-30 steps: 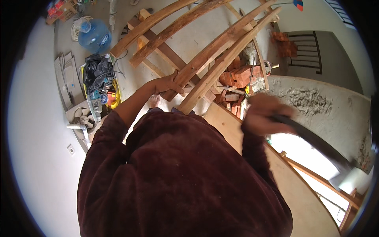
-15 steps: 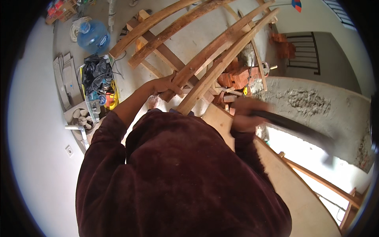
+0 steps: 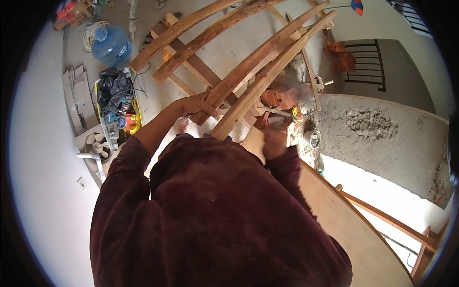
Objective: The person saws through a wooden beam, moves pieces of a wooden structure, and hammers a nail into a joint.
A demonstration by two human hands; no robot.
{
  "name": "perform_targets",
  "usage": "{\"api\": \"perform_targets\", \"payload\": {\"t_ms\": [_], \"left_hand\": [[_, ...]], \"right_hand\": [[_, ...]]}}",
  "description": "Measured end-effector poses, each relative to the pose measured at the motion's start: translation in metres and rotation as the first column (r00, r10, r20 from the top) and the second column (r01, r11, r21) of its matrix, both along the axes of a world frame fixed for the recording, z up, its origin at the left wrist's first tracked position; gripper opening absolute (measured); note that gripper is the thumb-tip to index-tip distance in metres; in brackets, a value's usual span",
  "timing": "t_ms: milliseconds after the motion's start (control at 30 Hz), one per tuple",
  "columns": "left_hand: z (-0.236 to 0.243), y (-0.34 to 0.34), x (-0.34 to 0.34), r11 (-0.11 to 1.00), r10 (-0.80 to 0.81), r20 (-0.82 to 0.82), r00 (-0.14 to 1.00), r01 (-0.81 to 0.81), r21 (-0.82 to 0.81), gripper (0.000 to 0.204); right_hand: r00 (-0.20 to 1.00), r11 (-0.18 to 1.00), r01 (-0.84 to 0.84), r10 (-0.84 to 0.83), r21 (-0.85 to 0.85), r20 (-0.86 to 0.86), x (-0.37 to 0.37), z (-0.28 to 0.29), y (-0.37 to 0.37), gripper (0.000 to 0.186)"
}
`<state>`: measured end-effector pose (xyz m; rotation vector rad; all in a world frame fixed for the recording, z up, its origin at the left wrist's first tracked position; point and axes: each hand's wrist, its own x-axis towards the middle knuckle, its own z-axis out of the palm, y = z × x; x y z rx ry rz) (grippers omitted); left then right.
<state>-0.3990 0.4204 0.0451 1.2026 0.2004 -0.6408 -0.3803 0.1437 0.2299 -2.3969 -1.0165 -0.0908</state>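
Note:
My left hand [image 3: 198,104] is wrapped round the near end of a wooden beam [image 3: 248,64]. Right beside it lies a second, lighter beam [image 3: 272,76], its near end close to my body. Both run away from me across a wooden crosspiece [image 3: 201,69]. My right hand [image 3: 275,139], smeared by motion, is low to the right of the lighter beam's end, with its fingers closed. The hammer it grips shows only as a faint blur over the bricks; its head cannot be made out.
Two more beams [image 3: 191,50] lie farther left on the crosspiece. Red bricks [image 3: 279,98] are stacked beyond my right hand. A box of tools [image 3: 119,103], a blue water jug [image 3: 111,45] and a fan [image 3: 97,143] stand at left. At right are a board [image 3: 354,229] and a mortar-spattered wall [image 3: 377,129].
My right hand has swung left and slightly down toward the beams, and the hammer has come round from the far right. My left hand keeps its grip on the beam.

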Motion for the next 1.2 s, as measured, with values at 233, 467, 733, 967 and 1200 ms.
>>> {"api": "perform_targets", "payload": {"t_ms": [233, 467, 733, 967, 1200], "left_hand": [[0.022, 0.013, -0.013, 0.997, -0.013, 0.009, 1.0, 0.013, 0.079, 0.123], [0.018, 0.0, 0.0, 0.999, -0.039, 0.017, 0.999, 0.039, 0.011, 0.122], [0.026, 0.006, -0.013, 0.995, -0.023, -0.085, 0.996, 0.015, -0.094, 0.123], [0.023, 0.008, -0.017, 0.973, 0.046, 0.007, 0.999, -0.046, 0.225, 0.116], [0.118, -0.044, -0.011, 0.537, -0.047, 0.669, 0.742, -0.546, 0.643, 0.064]], "right_hand": [[0.87, 0.861, 0.252, -0.002, 0.441, -0.493, 0.003, 0.014, 0.014, 0.029], [0.894, 0.926, 0.09, -0.237, -0.368, -0.379, -0.007, -0.101, -0.053, 0.024], [0.905, 0.862, 0.194, 0.027, 0.467, -0.425, -0.012, -0.005, 0.008, 0.049], [0.776, 0.97, 0.158, -0.239, -0.187, -0.583, 0.003, -0.024, -0.028, 0.033], [0.763, 0.671, 0.544, -0.146, 0.504, -0.629, 0.072, -0.022, -0.101, 0.043]]}}
